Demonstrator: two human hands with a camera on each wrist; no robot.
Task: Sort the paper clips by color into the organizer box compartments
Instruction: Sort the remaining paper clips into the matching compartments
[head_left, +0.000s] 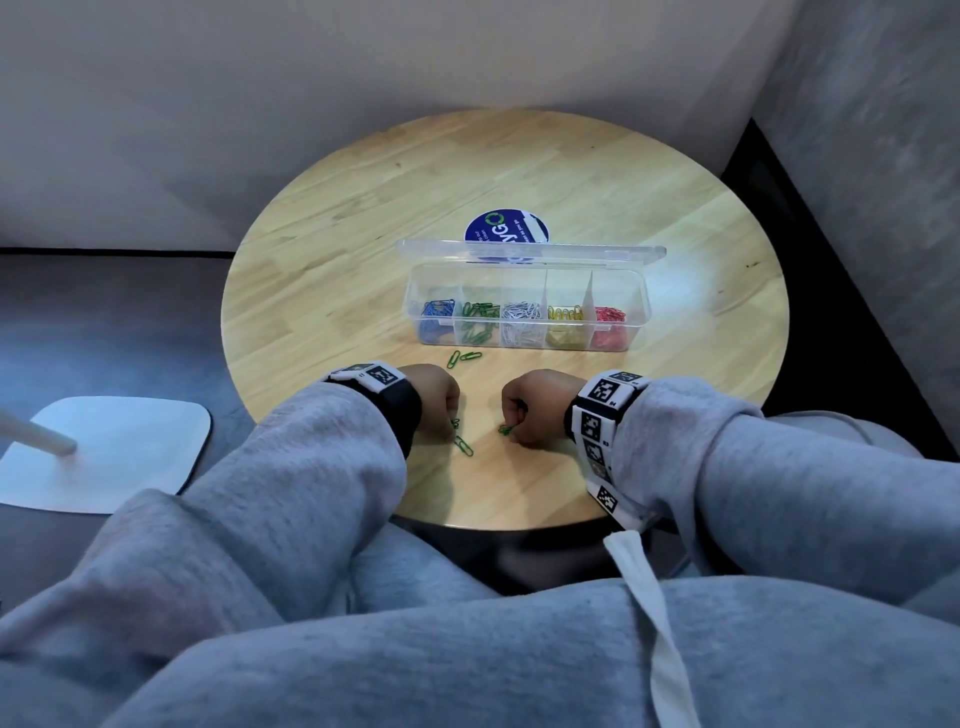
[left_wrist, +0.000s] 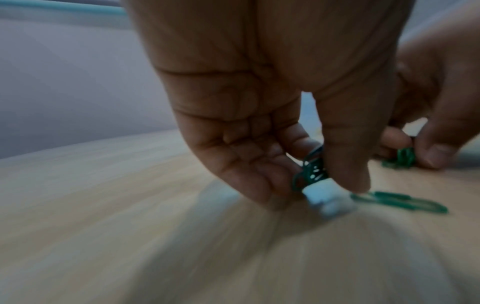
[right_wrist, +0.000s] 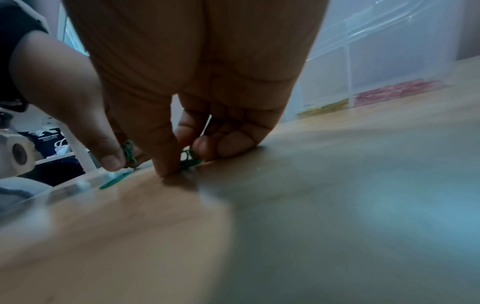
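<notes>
While pinched, green paper clips (left_wrist: 313, 172) look thin, glossy.

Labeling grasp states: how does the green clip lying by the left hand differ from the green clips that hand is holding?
The loose green clip lies flat on the table, outside the grip; the held green clips are off the wood, pinched between the left hand's thumb and fingers. The loose green clip is single; the held green clips are bunched. Both are the same green.
</notes>
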